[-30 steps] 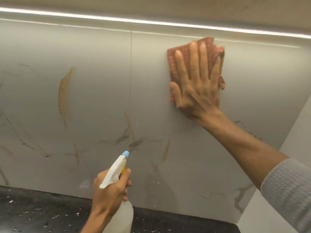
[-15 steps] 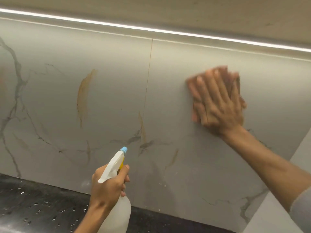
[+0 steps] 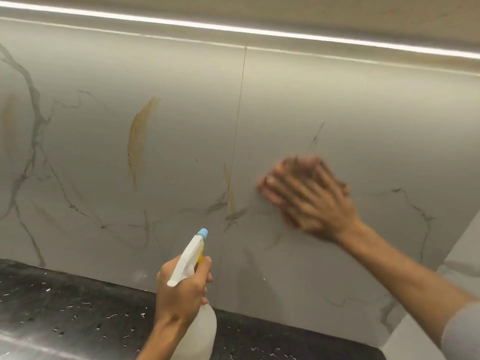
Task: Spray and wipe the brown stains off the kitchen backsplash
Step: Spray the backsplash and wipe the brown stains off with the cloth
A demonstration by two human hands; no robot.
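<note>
The grey marble-look backsplash (image 3: 337, 105) carries a long brown stain (image 3: 137, 141) left of the tile seam, a thin brown streak (image 3: 228, 188) along the seam and a faint one (image 3: 9, 120) at the far left. My right hand (image 3: 309, 198), blurred with motion, presses flat on the wall right of the seam. The orange cloth (image 3: 267, 181) under it barely shows at the fingertips. My left hand (image 3: 181, 289) grips a white spray bottle (image 3: 200, 331) with a blue nozzle (image 3: 202, 233) pointing at the wall.
A black speckled countertop (image 3: 65, 307) runs below the backsplash. A light strip (image 3: 233, 28) glows under the upper cabinet. A pale side wall (image 3: 426, 331) closes the corner at the right.
My right hand has swept the cloth down and leftward across the right tile, from near the top to mid-height. The view has shifted left. My left hand has held the bottle steady.
</note>
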